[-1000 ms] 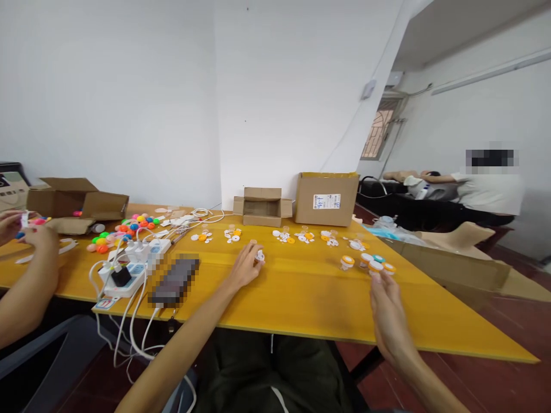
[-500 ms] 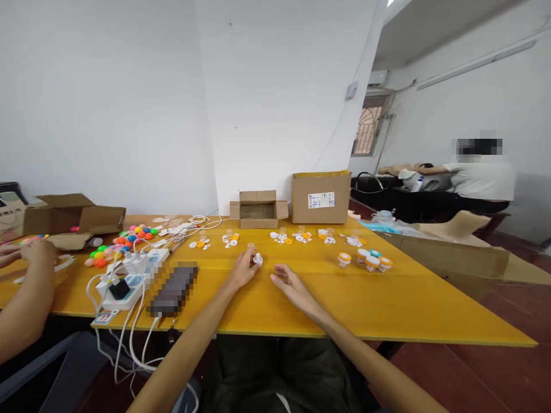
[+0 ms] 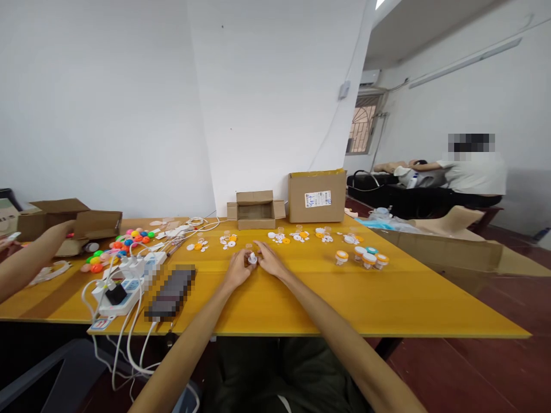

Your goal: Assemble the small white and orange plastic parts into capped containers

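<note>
My left hand (image 3: 238,269) is closed around a small white plastic part (image 3: 252,260) just above the table. Close beside it on the right is my right hand (image 3: 270,263), its fingers stretched forward and slightly curled near the part. I see nothing held in it; whether its fingertips touch the part I cannot tell. A small clear cup (image 3: 248,246) shows just beyond the hands. Farther back lie groups of white and orange plastic discs and gears (image 3: 228,241), with more such pieces (image 3: 282,238) to the right.
Several round white pieces with orange or teal tops (image 3: 369,261) stand on the right of the table (image 3: 344,304). An open cardboard box (image 3: 256,223) and a closed carton (image 3: 316,198) are behind. Left are a phone (image 3: 172,291), a power strip (image 3: 129,292), colourful balls (image 3: 129,240) and a co-worker's arm (image 3: 38,255).
My right hand has moved left and forward, up to my left hand. My left hand keeps its hold on the white part. The co-worker's arm has reached toward the box at left.
</note>
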{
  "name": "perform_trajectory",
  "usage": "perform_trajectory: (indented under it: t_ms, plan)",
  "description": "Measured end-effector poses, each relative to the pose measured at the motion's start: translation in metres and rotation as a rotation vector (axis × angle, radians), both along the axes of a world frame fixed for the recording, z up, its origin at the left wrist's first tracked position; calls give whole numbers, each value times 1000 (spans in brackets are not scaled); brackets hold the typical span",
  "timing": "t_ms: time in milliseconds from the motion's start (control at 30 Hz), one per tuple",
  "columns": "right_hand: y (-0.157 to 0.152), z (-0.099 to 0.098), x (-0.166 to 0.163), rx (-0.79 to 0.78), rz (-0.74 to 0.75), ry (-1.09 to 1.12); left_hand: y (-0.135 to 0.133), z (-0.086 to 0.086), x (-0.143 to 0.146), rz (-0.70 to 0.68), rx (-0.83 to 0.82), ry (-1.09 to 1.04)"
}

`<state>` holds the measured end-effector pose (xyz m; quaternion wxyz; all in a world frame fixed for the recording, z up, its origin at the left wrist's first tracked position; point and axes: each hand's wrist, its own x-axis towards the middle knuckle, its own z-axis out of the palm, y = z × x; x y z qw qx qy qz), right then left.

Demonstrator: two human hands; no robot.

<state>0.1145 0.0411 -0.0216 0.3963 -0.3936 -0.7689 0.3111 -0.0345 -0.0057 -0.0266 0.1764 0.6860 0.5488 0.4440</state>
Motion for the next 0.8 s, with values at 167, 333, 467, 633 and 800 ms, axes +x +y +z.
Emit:
perform_trajectory:
  t_ms: [167,333,467,633,800]
  plan:
    - [6,4,-10,88,115,-12,5,-3,-2,18,19,35]
    - [8,6,-10,158,115,-71,11,-6,-4,7,17,40]
    - [9,6,-1,178,86,-115,13,-7,-5,24,-8,10]
    - [6,2,18,157,59,-137,14,-9,-5,27,-23,-45]
    - [3,-8,24,156,33,-112,15,-11,-5,24,-43,-61]
